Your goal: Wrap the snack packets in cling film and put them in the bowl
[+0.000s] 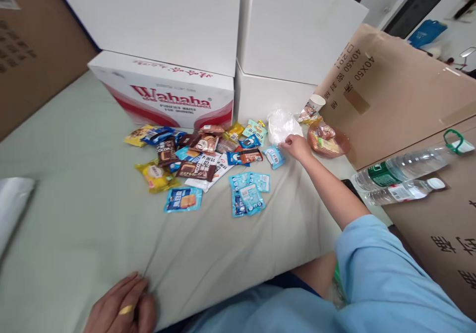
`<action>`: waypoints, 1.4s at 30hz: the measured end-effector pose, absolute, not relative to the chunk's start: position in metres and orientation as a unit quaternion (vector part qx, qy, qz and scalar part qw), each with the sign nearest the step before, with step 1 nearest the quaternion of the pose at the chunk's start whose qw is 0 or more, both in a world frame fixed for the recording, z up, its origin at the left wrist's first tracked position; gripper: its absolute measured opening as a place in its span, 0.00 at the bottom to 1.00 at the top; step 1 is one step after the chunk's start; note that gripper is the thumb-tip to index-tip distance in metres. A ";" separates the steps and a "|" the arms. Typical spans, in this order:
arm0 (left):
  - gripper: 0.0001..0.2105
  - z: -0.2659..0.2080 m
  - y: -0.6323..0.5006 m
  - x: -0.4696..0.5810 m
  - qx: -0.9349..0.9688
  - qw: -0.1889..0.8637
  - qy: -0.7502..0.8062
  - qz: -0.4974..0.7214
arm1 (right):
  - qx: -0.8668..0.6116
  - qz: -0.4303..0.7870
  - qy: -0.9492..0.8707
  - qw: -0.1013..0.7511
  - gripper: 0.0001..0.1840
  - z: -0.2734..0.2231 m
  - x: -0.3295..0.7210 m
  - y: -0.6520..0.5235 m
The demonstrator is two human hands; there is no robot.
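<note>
My right hand (296,147) reaches out to the white plastic bag (281,126), its fingers pinched together at the bag's lower edge. Just left of those fingertips lies a small light-blue snack packet (274,157). A cluster of several light-blue packets (250,194) lies nearer to me, some overlapping. Farther left is a mixed heap of wrapped snacks, among them a brown cocoa packet (167,152) and a yellow packet (156,175). My left hand (122,305), a gold ring on one finger, rests on the cloth at the near edge with its fingers curled together; what they hold, if anything, is hidden.
A Wahaha carton (167,95) and white boxes (278,25) stand behind the snacks. On the right are a reddish bowl (330,142) of wrapped food, a paper cup (317,102), two plastic bottles (409,166) and brown cardboard (394,90). A greenish cloth (74,199) covers the surface.
</note>
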State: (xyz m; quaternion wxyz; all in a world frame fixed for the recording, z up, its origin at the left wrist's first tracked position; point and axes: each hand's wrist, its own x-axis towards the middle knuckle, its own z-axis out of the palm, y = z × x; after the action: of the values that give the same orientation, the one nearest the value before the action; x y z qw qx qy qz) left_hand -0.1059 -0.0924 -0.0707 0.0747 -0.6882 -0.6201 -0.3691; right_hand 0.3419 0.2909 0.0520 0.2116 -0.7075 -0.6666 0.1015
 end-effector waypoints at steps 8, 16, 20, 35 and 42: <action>0.08 -0.012 -0.097 -0.065 -0.538 -0.226 -0.673 -0.454 | -0.506 0.496 -0.583 0.398 0.23 0.047 0.230 0.162; 0.31 0.017 -0.035 0.003 -0.173 -0.725 -0.449 -0.492 | -0.398 0.761 -0.390 0.332 0.25 0.019 0.180 0.013; 0.24 0.010 -0.017 0.018 -0.182 -0.707 -0.457 -0.508 | -0.470 0.687 -0.429 0.349 0.23 0.011 0.196 0.006; 0.29 0.004 -0.031 -0.008 -0.161 -0.619 -0.516 -0.569 | -0.565 0.526 -0.509 0.382 0.20 0.004 0.226 0.023; 0.24 0.009 -0.029 -0.002 -0.158 -0.649 -0.502 -0.549 | -0.384 0.269 -0.844 0.260 0.31 0.006 0.208 -0.001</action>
State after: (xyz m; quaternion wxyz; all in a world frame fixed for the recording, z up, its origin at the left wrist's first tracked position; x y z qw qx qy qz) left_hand -0.0021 -0.0292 0.0087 -0.6494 -0.1581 -0.5017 -0.5492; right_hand 0.2083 -0.0008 0.0060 0.2599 -0.3838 -0.8441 0.2695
